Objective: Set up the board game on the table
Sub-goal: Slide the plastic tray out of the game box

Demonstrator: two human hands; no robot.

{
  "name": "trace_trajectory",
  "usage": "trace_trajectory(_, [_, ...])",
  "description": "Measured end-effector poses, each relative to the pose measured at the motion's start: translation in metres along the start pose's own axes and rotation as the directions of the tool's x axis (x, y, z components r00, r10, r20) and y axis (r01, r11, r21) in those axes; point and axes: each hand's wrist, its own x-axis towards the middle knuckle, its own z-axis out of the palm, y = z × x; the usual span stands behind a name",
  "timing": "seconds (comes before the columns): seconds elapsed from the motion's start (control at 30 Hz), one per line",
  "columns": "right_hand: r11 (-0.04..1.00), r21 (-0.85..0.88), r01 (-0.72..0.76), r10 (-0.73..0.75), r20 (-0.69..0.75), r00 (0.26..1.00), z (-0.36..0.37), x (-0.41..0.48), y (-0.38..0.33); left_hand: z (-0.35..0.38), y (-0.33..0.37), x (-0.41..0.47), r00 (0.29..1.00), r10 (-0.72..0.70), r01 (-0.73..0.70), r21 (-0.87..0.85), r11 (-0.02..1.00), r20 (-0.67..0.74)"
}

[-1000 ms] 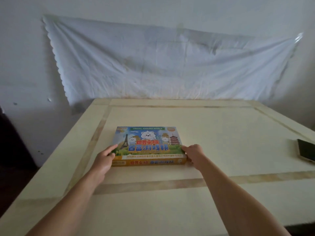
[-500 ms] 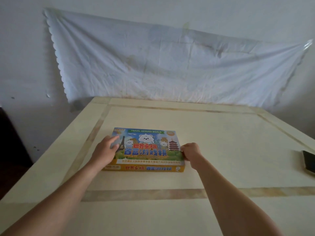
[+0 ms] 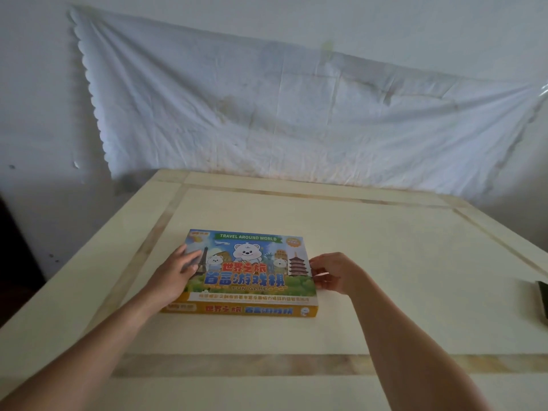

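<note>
A flat, colourful board game box (image 3: 249, 271) with a white bear and the words "Travel Around World" lies closed on the cream table (image 3: 385, 262), left of centre. My left hand (image 3: 175, 274) rests flat on the lid's left part, fingers stretched over the picture. At the box's right edge, my right hand (image 3: 333, 274) has its fingers curled against the lid's side, gripping it.
A dark flat object (image 3: 542, 298), partly cut off, lies at the table's right edge. A white cloth (image 3: 296, 114) hangs on the wall behind the table. Brown inlay strips frame the tabletop.
My left hand has slid from the box's left corner up onto the lid. My right hand has moved a little farther along the right edge. The view has shifted nearer the box.
</note>
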Motion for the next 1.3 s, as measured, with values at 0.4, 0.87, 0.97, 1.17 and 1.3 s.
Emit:
trace_trajectory(0.4, [0.993,-0.115,-0.012,0.020,0.069,0.997,-0.006,0.009,-0.003,0.000,0.004,-0.002,1.000,-0.024,0.024,-0.015,1.000,0.020])
trace_trajectory(0.87, [0.743,-0.592,0.311,-0.442,-0.086,0.893,0.008,0.008,0.016,0.000,0.009,-0.007,1.000,-0.024,0.024,-0.011,1.000,0.009])
trace_trajectory(0.97, [0.671,-0.709,0.216,-0.446,-0.153,0.882,-0.004,0.009,0.028,-0.001,0.008,-0.006,1.000,-0.019,0.019,-0.011,1.000,0.009])
trace_trajectory(1.17, [0.378,-0.892,0.248,-0.605,-0.036,0.795,-0.002,-0.001,0.034,-0.002,0.011,-0.007,0.999,-0.037,0.037,-0.036,0.999,0.011])
trace_trajectory(1.3, [0.493,-0.853,0.168,-0.433,-0.073,0.898,0.006,-0.006,0.023,-0.002,0.014,-0.008,0.995,-0.091,0.086,-0.103,0.991,-0.041])
